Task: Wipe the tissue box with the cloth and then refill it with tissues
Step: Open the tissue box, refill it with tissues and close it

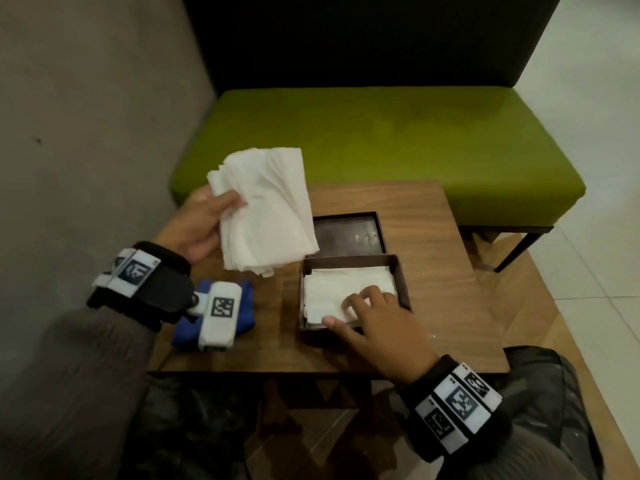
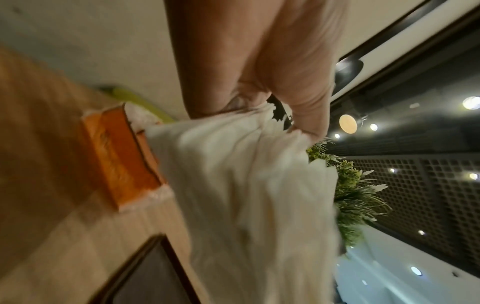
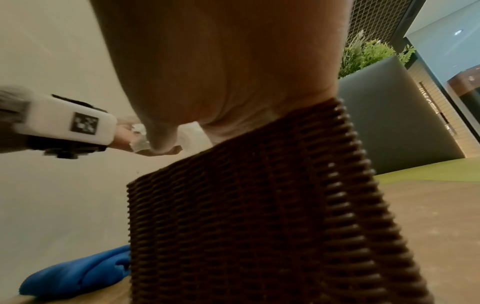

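My left hand (image 1: 211, 220) grips a thick stack of white tissues (image 1: 266, 216) by its left edge and holds it up above the table's far left; the left wrist view shows the thumb and fingers (image 2: 306, 115) pinching the stack (image 2: 246, 195). The dark brown tissue box (image 1: 402, 282) stands open at mid-table with white tissues (image 1: 346, 285) lying in it. My right hand (image 1: 363, 306) rests on those tissues, fingertips pressing down and thumb at the box's front wall. The box's woven wall (image 3: 259, 216) fills the right wrist view under my palm (image 3: 221, 72).
The box's lid (image 1: 349, 233) lies upside down just behind the box. A folded blue cloth (image 1: 244, 306) sits on the wooden table (image 1: 450, 306) at the left, partly under my left wrist camera. A green bench (image 1: 381, 140) stands beyond the table, a grey wall at left.
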### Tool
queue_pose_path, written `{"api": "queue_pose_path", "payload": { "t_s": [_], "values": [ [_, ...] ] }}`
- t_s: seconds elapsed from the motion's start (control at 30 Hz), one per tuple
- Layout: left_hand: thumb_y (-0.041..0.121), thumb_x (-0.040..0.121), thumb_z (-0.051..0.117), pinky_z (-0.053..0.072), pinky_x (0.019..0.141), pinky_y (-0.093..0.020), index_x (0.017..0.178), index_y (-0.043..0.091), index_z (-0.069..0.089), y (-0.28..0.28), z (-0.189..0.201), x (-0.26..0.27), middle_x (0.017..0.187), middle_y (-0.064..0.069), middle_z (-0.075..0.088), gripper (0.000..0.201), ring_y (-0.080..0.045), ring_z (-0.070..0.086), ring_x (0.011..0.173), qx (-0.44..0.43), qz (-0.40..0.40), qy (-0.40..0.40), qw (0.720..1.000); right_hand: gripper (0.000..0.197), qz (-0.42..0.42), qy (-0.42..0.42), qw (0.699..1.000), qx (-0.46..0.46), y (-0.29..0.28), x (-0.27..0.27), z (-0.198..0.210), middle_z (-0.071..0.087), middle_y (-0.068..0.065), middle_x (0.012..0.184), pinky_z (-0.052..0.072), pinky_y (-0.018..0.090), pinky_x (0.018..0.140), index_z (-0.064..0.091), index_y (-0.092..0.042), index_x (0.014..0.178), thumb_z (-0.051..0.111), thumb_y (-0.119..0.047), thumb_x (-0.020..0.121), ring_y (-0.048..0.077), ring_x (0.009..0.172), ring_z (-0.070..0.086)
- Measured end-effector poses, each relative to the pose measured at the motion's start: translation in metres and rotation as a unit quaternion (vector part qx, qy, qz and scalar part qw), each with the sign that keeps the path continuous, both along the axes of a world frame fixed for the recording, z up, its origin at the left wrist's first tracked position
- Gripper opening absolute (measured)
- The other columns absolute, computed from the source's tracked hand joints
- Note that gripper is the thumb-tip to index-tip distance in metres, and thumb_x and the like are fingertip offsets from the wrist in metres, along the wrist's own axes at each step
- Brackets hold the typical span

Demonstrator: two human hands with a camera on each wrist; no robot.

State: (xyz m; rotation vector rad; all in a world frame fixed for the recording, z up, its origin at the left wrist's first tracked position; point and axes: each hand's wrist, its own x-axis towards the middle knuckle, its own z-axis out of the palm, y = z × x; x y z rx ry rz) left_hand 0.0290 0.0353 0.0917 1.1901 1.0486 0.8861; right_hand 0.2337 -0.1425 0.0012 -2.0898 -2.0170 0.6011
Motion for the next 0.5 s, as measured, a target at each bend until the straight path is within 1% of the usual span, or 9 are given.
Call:
{"api": "queue_pose_path", "payload": {
  "t_s": [0.07,0.13,0.2,0.27,0.3,0.33,0.37,0.43,0.5],
  "values": [
    [-0.009,0.087,0.042,0.055,0.066,-0.023,0.091,0.018,0.067,-0.027,-0.003,0.008,0.081,0.005,0.073,0.037,-0.008,0.068,0.077,-0.027,-0.023,-0.039,0.999,0.086,-0.039,0.104,0.993,0.042,-0.001,-0.001,0.011,0.046,-0.004,0.130,0.043,0.029,0.095,0.048,-0.028,0.132,0.014,-0.084,0.078,0.014,0.122,0.043],
    [-0.005,0.083,0.047,0.056,0.075,-0.028,0.089,0.022,0.072,-0.050,-0.008,0.015,0.092,0.000,0.072,0.037,-0.015,0.067,0.087,-0.059,-0.035,-0.079,0.994,0.080,-0.099,0.242,0.960,0.099,-0.004,-0.003,0.022,0.048,-0.009,0.130,0.040,0.026,0.098,0.045,-0.027,0.136,0.028,-0.079,0.079,0.005,0.122,0.045],
    [0.007,0.074,0.052,0.052,0.083,-0.035,0.107,0.015,0.064,-0.068,-0.014,0.020,0.107,-0.008,0.067,0.036,-0.023,0.063,0.098,-0.100,-0.050,-0.095,0.989,0.086,-0.159,0.403,0.896,0.097,-0.006,-0.005,0.033,0.052,-0.015,0.128,0.042,0.027,0.100,0.042,-0.029,0.138,0.040,-0.080,0.070,-0.001,0.116,0.052],
    [0.014,0.070,0.052,0.049,0.089,-0.040,0.118,0.013,0.057,-0.085,-0.022,0.026,0.118,-0.014,0.064,0.048,-0.028,0.061,0.107,-0.152,-0.062,-0.099,0.981,0.088,-0.176,0.559,0.809,0.026,-0.007,-0.008,0.044,0.059,-0.012,0.129,0.047,0.038,0.103,0.043,-0.028,0.138,0.053,-0.077,0.066,0.006,0.115,0.059],
    [0.016,0.071,0.052,0.048,0.092,-0.042,0.121,0.013,0.056,-0.092,-0.025,0.030,0.121,-0.015,0.062,0.050,-0.030,0.059,0.110,-0.170,-0.069,-0.100,0.978,0.081,-0.169,0.621,0.765,-0.007,-0.010,-0.008,0.048,0.062,-0.007,0.130,0.048,0.043,0.103,0.046,-0.026,0.137,0.059,-0.070,0.070,0.012,0.115,0.062],
    [0.019,0.074,0.051,0.048,0.092,-0.043,0.121,0.013,0.055,-0.100,-0.027,0.034,0.121,-0.015,0.063,0.048,-0.031,0.059,0.109,-0.182,-0.072,-0.099,0.976,0.067,-0.156,0.660,0.734,-0.025,-0.013,-0.008,0.052,0.066,-0.002,0.127,0.049,0.045,0.102,0.051,-0.024,0.133,0.062,-0.059,0.077,0.016,0.115,0.064],
    [0.021,0.079,0.048,0.049,0.089,-0.043,0.121,0.013,0.055,-0.107,-0.027,0.037,0.117,-0.015,0.065,0.043,-0.030,0.061,0.106,-0.189,-0.072,-0.101,0.974,0.051,-0.140,0.681,0.717,-0.040,-0.016,-0.009,0.055,0.068,0.001,0.124,0.050,0.045,0.101,0.055,-0.024,0.128,0.063,-0.047,0.083,0.019,0.113,0.065],
    [0.023,0.092,0.035,0.051,0.080,-0.040,0.122,0.012,0.055,-0.118,-0.027,0.043,0.110,-0.012,0.069,0.038,-0.027,0.064,0.100,-0.187,-0.062,-0.122,0.973,0.037,-0.134,0.687,0.712,-0.059,-0.022,-0.012,0.055,0.070,0.006,0.119,0.052,0.046,0.098,0.059,-0.022,0.120,0.067,-0.030,0.085,0.023,0.111,0.067],
    [0.032,0.096,0.029,0.052,0.081,-0.038,0.126,0.011,0.054,-0.124,-0.030,0.045,0.114,-0.012,0.067,0.043,-0.026,0.063,0.106,-0.175,-0.058,-0.144,0.972,0.034,-0.169,0.677,0.715,-0.048,-0.025,-0.013,0.049,0.072,0.006,0.114,0.055,0.042,0.093,0.060,-0.019,0.117,0.071,-0.019,0.084,0.023,0.107,0.068]
  ]
}}
